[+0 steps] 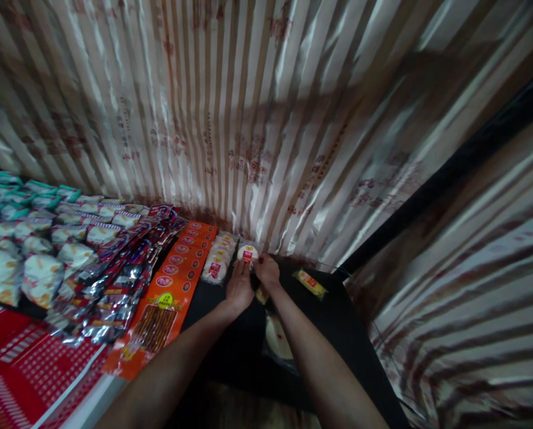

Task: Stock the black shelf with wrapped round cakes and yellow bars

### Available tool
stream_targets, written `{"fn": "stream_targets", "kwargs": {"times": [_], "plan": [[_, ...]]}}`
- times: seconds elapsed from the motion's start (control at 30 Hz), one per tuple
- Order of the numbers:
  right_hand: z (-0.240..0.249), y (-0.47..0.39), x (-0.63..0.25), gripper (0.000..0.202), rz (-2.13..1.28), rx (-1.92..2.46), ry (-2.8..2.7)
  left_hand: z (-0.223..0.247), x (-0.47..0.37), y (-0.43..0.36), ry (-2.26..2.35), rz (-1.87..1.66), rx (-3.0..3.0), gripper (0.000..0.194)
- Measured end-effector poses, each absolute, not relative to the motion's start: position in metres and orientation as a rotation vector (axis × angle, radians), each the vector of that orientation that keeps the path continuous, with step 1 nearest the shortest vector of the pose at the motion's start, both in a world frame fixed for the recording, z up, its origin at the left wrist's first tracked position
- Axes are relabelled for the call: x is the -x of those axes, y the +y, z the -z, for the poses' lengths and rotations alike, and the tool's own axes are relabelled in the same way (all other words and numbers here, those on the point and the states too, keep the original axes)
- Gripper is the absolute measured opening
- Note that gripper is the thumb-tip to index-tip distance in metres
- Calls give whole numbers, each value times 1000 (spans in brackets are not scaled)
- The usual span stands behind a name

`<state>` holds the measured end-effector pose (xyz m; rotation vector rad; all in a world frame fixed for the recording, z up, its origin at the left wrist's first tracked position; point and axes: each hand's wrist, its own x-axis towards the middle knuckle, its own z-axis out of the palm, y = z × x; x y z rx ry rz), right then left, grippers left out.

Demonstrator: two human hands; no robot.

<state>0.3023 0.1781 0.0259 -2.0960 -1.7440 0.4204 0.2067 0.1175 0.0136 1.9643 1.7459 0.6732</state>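
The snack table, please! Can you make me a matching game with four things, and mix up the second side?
Things:
1. yellow packet
2. packet of brown sticks
3. green bags
4. round white packet

Clues:
A. at the left edge of the picture
B. at the fingertips of the left hand
C. to the right of the right hand
D. bright orange wrapper

Right pairs: 1-C, 2-D, 3-A, 4-B

Striped curtain [203, 107], slanted black pole [431, 189]
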Motion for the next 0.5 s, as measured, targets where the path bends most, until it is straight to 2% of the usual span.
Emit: {"fn": "stream_targets", "kwargs": {"times": [0.5], "plan": [[-18, 195, -294, 34, -430, 2149, -1798, -11, -205, 130, 1778, -616, -1956, 59]]}}
